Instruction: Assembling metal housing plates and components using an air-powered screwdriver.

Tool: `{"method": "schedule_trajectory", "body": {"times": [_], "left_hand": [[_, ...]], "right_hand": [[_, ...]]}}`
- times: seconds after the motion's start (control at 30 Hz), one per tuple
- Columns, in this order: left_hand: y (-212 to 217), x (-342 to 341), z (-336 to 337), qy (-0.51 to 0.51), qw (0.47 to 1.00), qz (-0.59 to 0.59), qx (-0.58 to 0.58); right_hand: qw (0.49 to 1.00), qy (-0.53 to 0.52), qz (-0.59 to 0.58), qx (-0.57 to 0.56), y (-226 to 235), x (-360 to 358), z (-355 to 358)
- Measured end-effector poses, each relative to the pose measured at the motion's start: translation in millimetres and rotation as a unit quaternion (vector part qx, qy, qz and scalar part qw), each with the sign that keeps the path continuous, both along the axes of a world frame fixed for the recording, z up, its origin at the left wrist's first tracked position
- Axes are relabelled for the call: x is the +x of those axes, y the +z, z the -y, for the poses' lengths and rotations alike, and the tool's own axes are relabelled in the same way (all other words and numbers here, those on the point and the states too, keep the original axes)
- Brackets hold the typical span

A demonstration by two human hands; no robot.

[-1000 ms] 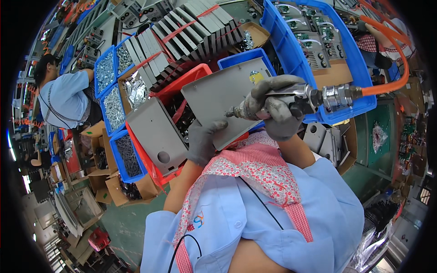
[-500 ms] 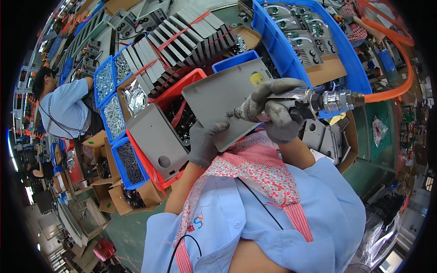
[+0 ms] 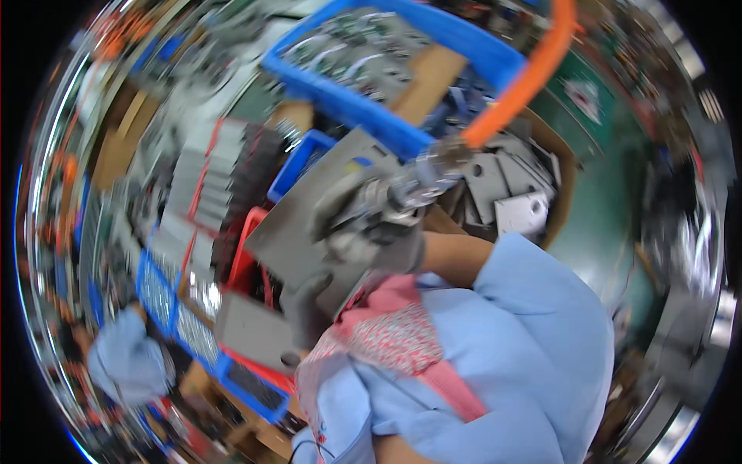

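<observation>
The picture is blurred by motion. My right hand (image 3: pixel 371 228), in a grey glove, grips a metal air tool (image 3: pixel 413 182) fed by an orange hose (image 3: pixel 525 81); the tool's tip rests over a flat grey metal plate (image 3: pixel 309 224). My left hand (image 3: pixel 305 305), also grey-gloved, holds the plate's lower edge. Below it lies a second grey metal part (image 3: pixel 255 332) on a red tray (image 3: pixel 243 259). My blue sleeves and a red patterned cloth fill the lower middle.
A large blue bin (image 3: pixel 386 116) of metal parts sits above. A cardboard box (image 3: pixel 564 185) with grey plates is at the right. Small blue trays (image 3: pixel 162 298) line the left. Another person in blue (image 3: pixel 127 363) is at the lower left.
The head view has swung sharply and blurred; everything shifted left and down in the picture. Both hands keep their hold on the tool and the plate.
</observation>
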State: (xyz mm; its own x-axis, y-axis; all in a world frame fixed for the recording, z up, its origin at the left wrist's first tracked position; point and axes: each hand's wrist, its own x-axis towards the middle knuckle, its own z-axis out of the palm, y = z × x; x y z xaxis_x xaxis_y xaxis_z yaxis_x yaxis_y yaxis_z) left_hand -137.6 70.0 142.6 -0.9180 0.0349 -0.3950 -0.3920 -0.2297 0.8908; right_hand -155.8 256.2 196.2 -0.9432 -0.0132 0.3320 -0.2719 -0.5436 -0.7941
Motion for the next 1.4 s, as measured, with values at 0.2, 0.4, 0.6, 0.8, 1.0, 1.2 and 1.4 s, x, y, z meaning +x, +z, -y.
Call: {"method": "schedule_trajectory", "body": {"times": [0.2,0.4,0.6,0.8,1.0,1.2,1.4], "left_hand": [[36,-21,-24,-0.246,0.950,-0.092,-0.169],[27,-48,-94,-0.528,0.775,-0.336,-0.094],[10,-28,-202,-0.540,0.814,-0.171,0.132],[-51,-45,-122,-0.490,0.856,-0.158,-0.038],[-57,-31,-16,-0.338,0.931,-0.077,-0.110],[-79,5,82,0.029,0.984,-0.061,-0.163],[-87,31,184,0.302,0.712,-0.036,-0.633]], "right_hand": [[0.999,0.006,0.026,0.041,47,37,-44],[0.998,0.055,-0.025,0.021,49,63,-35],[0.995,0.095,-0.002,0.029,36,58,-22],[0.997,0.027,0.046,0.050,26,46,-18],[0.985,0.026,0.170,-0.031,9,24,1],[0.986,0.002,0.137,0.096,-15,-7,8],[0.980,0.040,0.158,0.116,-24,-34,13]]}}
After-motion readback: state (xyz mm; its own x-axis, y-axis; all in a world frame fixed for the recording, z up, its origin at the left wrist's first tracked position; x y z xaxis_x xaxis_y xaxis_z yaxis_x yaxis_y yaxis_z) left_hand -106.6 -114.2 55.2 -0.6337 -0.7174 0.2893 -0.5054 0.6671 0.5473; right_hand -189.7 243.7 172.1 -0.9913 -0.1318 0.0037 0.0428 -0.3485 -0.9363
